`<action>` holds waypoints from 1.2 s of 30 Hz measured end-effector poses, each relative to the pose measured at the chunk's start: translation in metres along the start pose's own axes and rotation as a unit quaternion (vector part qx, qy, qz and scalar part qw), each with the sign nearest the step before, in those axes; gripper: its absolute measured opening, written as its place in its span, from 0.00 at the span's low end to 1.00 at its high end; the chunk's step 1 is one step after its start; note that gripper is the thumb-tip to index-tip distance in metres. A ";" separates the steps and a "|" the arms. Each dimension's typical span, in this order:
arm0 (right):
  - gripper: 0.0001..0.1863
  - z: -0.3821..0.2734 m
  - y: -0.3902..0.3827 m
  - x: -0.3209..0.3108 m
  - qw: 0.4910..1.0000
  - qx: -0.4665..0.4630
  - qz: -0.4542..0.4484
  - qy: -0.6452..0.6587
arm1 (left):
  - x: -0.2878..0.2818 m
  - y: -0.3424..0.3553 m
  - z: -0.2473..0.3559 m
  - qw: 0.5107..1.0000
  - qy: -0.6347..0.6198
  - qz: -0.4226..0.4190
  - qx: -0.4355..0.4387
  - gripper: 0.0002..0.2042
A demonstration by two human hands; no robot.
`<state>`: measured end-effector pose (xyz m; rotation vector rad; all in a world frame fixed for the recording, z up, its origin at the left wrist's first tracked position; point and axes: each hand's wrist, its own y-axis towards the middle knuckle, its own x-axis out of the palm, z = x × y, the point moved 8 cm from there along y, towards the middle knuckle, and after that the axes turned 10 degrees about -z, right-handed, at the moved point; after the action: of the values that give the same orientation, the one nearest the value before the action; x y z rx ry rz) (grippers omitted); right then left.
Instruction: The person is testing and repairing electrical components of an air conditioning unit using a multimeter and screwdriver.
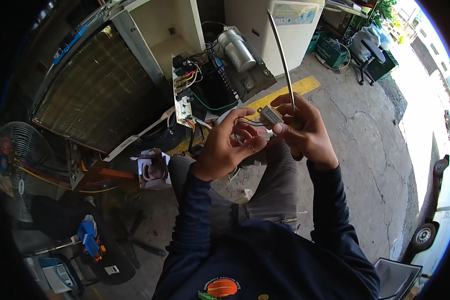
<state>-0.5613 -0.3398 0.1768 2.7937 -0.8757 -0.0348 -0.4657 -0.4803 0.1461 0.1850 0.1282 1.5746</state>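
Note:
My right hand [307, 131] grips a small boxy transformer [271, 116], silver-grey with a printed label and mounting tabs. The same hand also has a long thin metal shaft [283, 55], like a screwdriver's, pointing up and away; its handle end is hidden in the palm. Thin black wires [247, 121] run from the transformer toward my left hand [230, 145]. Those left fingers are curled around the wires, the index finger raised close to the transformer. Just beyond stands an opened control panel [182, 102] with a circuit board and coloured wires.
A silver cylinder [236, 49] lies on a metal base beyond the panel. A large finned coil [97, 90] leans at left, above a fan [22, 170]. An open small box [153, 170] sits by my left knee. A white cabinet [280, 30] stands at the back.

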 end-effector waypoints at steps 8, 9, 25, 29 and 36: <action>0.24 -0.003 0.007 0.003 0.999 0.021 -0.021 0.023 | -0.009 0.010 -0.004 0.995 -0.099 0.028 0.015 0.27; 0.23 -0.001 0.007 0.002 0.999 0.023 -0.015 0.035 | -0.004 0.011 -0.005 0.988 -0.142 0.039 0.035 0.27; 0.23 -0.014 0.025 0.004 0.994 -0.086 0.068 -0.002 | -0.037 0.013 0.037 0.984 0.029 0.164 0.071 0.11; 0.23 -0.012 0.026 -0.004 0.988 -0.087 0.118 -0.036 | -0.048 0.032 0.076 0.951 0.276 0.120 0.077 0.11; 0.25 -0.015 0.036 0.024 0.965 -0.146 0.189 -0.106 | -0.079 0.070 0.128 0.879 0.471 0.063 0.034 0.07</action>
<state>-0.5606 -0.3795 0.2001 2.3390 -1.3228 -0.3765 -0.5089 -0.5643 0.2825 -0.5532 0.9476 1.6700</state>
